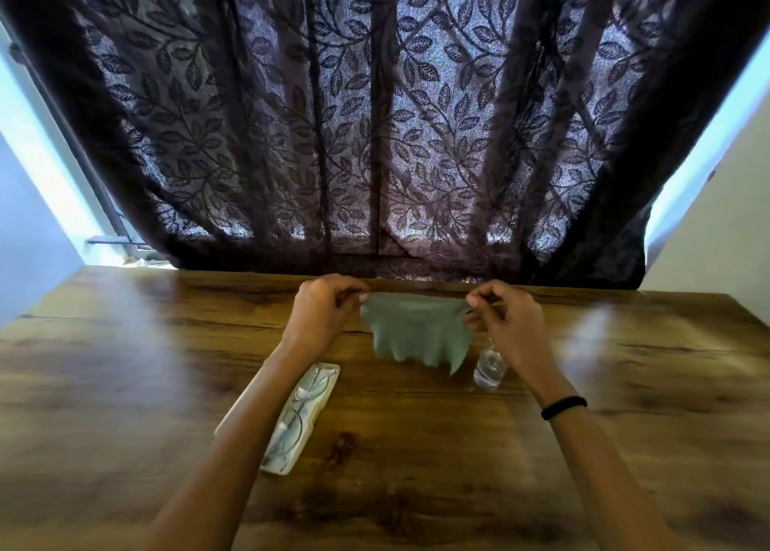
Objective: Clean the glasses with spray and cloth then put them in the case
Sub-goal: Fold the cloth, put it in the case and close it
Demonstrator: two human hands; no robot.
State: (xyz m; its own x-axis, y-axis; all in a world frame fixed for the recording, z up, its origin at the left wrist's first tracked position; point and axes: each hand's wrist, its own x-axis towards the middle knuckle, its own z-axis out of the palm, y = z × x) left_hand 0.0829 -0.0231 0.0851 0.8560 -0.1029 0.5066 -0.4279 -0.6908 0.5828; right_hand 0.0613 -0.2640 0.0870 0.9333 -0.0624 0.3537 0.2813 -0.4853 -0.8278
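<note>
A grey-green cleaning cloth (416,331) hangs spread between both hands above the wooden table (416,446). My left hand (323,313) pinches its upper left corner and my right hand (506,321) pinches its upper right corner. Thin wire-framed glasses (298,409) lie in an open white case (323,400) on the table, partly hidden by my left forearm. A small clear spray bottle (489,369) stands below my right hand, its top hidden behind that hand.
A dark leaf-patterned curtain (375,134) hangs just behind the table's far edge. Pale walls flank it on both sides. A black band (563,407) circles my right wrist.
</note>
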